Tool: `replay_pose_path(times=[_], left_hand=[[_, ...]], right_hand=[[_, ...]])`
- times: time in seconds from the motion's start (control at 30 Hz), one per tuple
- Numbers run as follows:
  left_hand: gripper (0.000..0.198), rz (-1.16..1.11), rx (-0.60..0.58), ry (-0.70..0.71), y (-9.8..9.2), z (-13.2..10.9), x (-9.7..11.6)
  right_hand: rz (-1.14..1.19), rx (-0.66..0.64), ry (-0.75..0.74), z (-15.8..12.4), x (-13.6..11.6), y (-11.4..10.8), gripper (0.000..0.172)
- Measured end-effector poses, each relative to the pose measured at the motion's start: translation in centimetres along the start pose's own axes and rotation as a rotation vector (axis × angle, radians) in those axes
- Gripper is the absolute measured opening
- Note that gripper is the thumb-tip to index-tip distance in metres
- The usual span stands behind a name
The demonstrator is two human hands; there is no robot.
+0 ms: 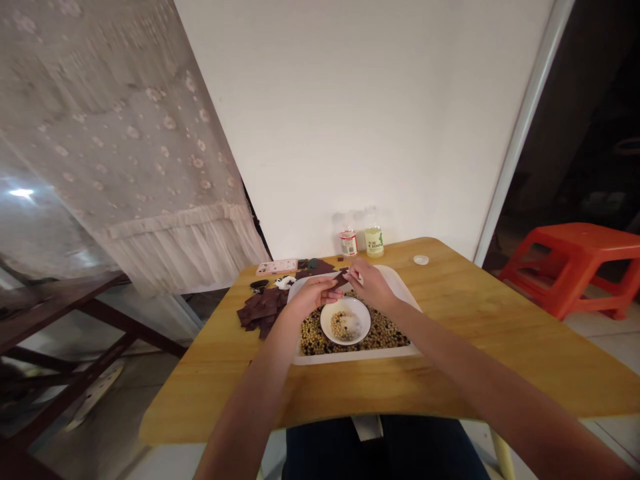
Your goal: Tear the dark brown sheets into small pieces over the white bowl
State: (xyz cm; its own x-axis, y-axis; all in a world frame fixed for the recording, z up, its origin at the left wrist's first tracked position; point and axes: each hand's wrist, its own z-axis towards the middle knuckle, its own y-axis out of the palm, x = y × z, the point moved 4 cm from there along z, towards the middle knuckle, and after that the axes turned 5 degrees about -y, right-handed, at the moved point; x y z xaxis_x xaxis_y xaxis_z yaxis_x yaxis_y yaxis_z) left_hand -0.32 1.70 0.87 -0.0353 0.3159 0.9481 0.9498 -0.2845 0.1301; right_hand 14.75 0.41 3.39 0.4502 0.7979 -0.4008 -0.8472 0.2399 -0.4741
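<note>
The left hand (316,293) grasped a dark brown piece (341,278) above the far side of the white bowl (361,316), its long axis slanting from near left to far right; the right hand (369,283) pinched its right end.

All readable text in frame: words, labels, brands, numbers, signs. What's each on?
"C100": label of the yellowish bottle; characters above it too small to read.
Red-and-white-labelled bottle: print too small to read.
Pink phone-like item: markings too small to tell.
</note>
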Motion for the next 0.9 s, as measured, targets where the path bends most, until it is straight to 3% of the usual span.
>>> replay_pose_path(times=[0.53, 0.73, 0.9], left_hand=[[0.01, -0.021, -0.01, -0.004, 0.3, -0.2, 0.2], [0.013, -0.065, 0.031, 0.008, 0.0, 0.0, 0.2], [0.009, -0.078, 0.034, 0.009, 0.1, 0.0, 0.2]], right_hand=[[0.009, 0.021, -0.013, 0.2, 0.0, 0.0, 0.023], [0.06, 0.208, 0.069, 0.2, 0.6, -1.2, 0.025], [0.058, 0.131, 0.012, 0.1, 0.2, -0.7, 0.025]])
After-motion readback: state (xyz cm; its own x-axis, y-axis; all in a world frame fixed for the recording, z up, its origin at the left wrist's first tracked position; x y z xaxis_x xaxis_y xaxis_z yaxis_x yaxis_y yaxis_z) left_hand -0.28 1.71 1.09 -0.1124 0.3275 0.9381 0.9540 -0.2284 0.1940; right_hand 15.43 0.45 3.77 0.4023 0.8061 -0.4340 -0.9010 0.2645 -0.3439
